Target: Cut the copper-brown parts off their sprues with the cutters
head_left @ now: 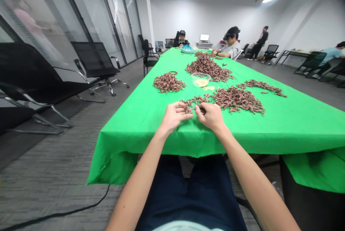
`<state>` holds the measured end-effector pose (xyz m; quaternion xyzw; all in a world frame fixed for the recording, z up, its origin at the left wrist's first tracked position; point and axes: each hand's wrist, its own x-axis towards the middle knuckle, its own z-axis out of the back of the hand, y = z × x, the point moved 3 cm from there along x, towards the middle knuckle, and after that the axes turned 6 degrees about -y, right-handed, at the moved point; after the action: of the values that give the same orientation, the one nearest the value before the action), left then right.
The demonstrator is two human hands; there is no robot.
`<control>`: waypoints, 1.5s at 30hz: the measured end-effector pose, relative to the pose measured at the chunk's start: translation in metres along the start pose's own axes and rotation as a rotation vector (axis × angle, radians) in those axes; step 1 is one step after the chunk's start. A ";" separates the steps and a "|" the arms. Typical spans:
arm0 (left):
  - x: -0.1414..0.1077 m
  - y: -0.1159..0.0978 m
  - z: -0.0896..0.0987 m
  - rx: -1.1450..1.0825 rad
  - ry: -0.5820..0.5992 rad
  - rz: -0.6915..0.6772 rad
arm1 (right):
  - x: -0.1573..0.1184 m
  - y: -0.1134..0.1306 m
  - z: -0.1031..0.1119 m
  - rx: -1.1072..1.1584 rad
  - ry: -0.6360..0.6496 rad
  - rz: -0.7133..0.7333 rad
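My left hand and my right hand are close together above the green tablecloth, with the fingers of each pinched. A thin metal tool runs between them, gripped by my right fingers. My left fingertips pinch a small brown piece, too small to identify. Just beyond my hands lies a heap of small, dried brown pieces. Similar heaps lie farther along the table. A glass bowl holds something yellow.
Two seated co-workers work at the far end near a blue bag. Black chairs stand along the glass wall on my left. A black cable crosses the floor. Another person stands at the back.
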<state>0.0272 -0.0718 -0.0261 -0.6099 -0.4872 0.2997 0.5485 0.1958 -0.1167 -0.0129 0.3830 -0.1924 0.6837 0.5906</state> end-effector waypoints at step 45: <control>0.007 0.001 0.000 0.025 -0.081 0.005 | 0.001 -0.003 0.003 0.114 -0.045 -0.053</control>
<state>0.0300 -0.0658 -0.0260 -0.5915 -0.5036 0.3316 0.5353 0.1999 -0.1174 -0.0114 0.4364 -0.1564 0.6689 0.5811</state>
